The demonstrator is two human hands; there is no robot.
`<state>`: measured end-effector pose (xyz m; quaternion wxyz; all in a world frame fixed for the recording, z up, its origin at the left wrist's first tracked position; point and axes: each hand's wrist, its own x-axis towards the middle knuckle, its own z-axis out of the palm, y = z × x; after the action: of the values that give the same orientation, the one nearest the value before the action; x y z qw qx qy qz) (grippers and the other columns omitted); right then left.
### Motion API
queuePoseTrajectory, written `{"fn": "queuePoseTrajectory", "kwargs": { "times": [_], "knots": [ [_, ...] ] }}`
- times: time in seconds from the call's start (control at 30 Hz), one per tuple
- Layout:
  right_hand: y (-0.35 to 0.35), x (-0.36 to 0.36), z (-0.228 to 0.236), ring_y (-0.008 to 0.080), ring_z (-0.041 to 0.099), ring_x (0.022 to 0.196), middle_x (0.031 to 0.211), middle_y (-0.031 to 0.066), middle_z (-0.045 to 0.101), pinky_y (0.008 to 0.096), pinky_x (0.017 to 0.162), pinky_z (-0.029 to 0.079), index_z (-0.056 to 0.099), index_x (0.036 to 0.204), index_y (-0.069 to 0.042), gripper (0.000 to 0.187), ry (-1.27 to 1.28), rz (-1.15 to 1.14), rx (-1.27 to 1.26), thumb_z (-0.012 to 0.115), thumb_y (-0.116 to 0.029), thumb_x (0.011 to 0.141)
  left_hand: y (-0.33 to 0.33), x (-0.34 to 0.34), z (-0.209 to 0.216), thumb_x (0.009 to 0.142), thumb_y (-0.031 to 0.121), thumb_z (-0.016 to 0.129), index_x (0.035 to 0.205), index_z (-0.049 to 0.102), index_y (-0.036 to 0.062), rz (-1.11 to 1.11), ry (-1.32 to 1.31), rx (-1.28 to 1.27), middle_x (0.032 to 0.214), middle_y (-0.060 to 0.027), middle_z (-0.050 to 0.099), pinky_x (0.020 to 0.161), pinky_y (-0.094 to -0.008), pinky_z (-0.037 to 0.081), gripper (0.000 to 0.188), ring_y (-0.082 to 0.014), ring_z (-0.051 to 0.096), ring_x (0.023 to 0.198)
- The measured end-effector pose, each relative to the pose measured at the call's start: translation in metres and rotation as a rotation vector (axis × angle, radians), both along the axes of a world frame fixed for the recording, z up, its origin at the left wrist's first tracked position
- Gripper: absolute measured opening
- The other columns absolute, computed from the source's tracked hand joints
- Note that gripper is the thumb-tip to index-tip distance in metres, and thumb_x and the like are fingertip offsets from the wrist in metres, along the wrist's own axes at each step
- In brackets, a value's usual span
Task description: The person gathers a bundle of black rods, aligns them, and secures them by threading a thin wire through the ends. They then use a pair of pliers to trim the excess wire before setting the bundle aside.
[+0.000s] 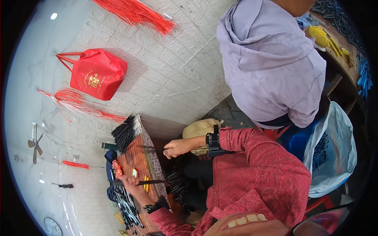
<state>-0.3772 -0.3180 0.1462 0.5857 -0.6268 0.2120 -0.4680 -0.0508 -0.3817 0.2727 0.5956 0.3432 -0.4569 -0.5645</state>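
My left hand [133, 186], with a band on its wrist, is above the worktable. Its fingers close round a few thin black strips [155, 181] that stick out toward the table's front edge. My right hand [177, 148], also with a black device strapped on its wrist, hovers just off that edge with fingers curled. Thin dark strands seem to run toward it, but what it grips is unclear. Yellow-handled tools [146, 183] lie beside my left hand. On the wooden worktable [136, 157] a pile of black strips [125, 135] rests at the wall end.
Another person [271, 67] in a pale hooded top sits close by. A plastic-lined container [334, 145] stands behind me. Red strands [84, 104] and a red bag [98, 74] hang on the brick-patterned wall. More dark strips [128, 208] lie at the table's other end.
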Motion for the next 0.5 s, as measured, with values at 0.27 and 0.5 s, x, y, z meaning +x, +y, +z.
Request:
{"fn": "queuePoseTrajectory", "kwargs": {
  "times": [0.27, 0.5],
  "knots": [
    [0.024, 0.038, 0.003, 0.0062, 0.039, 0.059, 0.069, -0.0044, 0.046, 0.026, 0.051, 0.035, 0.058, 0.091, -0.006, 0.044, -0.253, -0.157, 0.192, 0.046, -0.045, 0.108, 0.082, -0.117, -0.089, 0.105, 0.048, 0.053, 0.088, 0.051, 0.015, -0.195, -0.093, 0.144, 0.063, 0.0078, 0.032, 0.046, -0.0229, 0.022, 0.037, -0.0049, 0.028, 0.051],
    [0.035, 0.048, -0.028, 0.0081, 0.043, 0.058, 0.069, -0.0028, 0.049, 0.0266, 0.05, 0.037, 0.056, 0.096, -0.004, 0.042, -0.278, -0.208, 0.208, 0.047, -0.042, 0.109, 0.111, -0.139, -0.139, 0.107, 0.045, 0.051, 0.091, 0.054, 0.0136, -0.163, -0.061, 0.24, 0.062, 0.0084, 0.032, 0.046, -0.0235, 0.023, 0.035, -0.0038, 0.028, 0.052]
  ]
}}
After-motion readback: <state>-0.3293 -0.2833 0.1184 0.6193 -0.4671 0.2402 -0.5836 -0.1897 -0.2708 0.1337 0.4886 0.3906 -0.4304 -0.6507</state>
